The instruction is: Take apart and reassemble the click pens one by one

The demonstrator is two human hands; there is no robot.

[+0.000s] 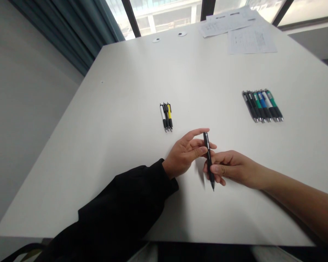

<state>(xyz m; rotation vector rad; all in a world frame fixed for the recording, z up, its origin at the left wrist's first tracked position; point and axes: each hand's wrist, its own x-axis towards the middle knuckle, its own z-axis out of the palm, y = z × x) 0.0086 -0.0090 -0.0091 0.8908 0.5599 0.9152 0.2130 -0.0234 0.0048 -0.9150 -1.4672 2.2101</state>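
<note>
A black pen (209, 156) is held above the near part of the table, its metal tip pointing down toward me. My left hand (187, 151) pinches the upper barrel with the thumb, and its index finger reaches over the top end. Lower on the same pen, my right hand (232, 167) grips the barrel between thumb and fingers. Just beyond my left hand lie three pens side by side: a white and black pen (163, 117), a black pen (166, 118) and a yellow and black pen (170, 118).
At the right on the white table (125, 91) lies a row of several pens (262, 105) in black, green, blue and white. Printed papers (251, 40) rest at the far right edge by the window. Two table cutouts (182, 34) are near the back.
</note>
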